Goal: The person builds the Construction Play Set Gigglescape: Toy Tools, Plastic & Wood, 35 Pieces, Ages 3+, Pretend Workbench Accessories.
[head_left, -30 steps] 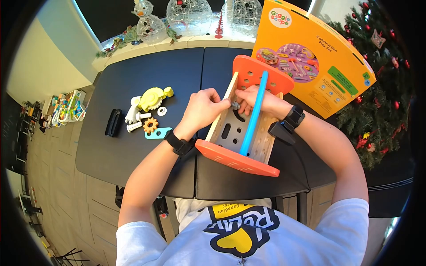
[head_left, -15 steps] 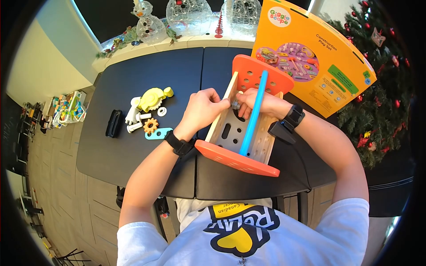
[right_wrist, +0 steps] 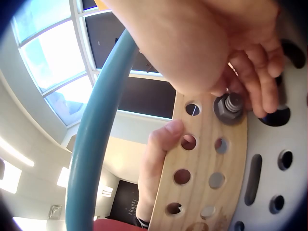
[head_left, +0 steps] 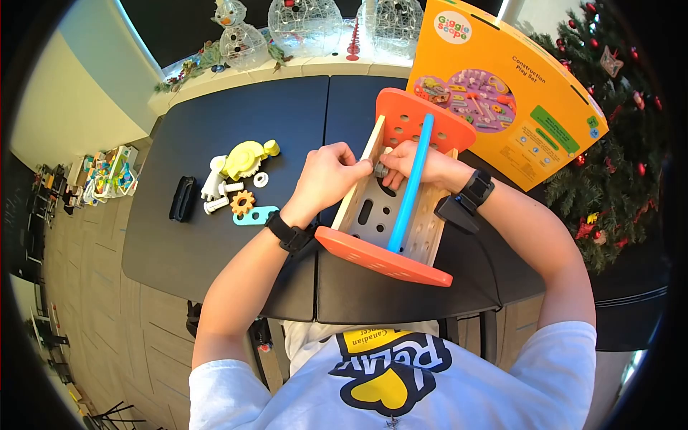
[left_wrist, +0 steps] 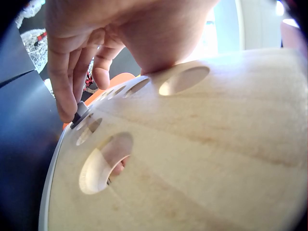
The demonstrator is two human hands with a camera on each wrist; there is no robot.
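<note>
A toy toolbox with orange end panels (head_left: 383, 256), pale wooden sides (right_wrist: 199, 159), a grey slotted base (head_left: 373, 222) and a blue handle bar (head_left: 412, 183) stands tilted in the head view. My left hand (head_left: 330, 175) reaches over the left wooden side from outside. In the left wrist view its fingertips hold a grey bolt head (left_wrist: 82, 113) low on that side. Inside the box, under the bar, my right hand (head_left: 416, 163) has its fingers at a grey hex nut (right_wrist: 228, 109). The bolt's threaded end (right_wrist: 234, 101) sticks out through the nut.
On the black table (head_left: 179, 251), to the left, lie a yellow-green toy saw (head_left: 247, 159), white bolts (head_left: 216, 206), a white washer (head_left: 261, 179), an orange gear (head_left: 243, 203), a blue strip (head_left: 256, 216) and a black case (head_left: 183, 198). A yellow box (head_left: 509, 93) stands behind.
My right fingers have shifted slightly around the nut. My left hand and the toolbox stay in nearly the same place.
</note>
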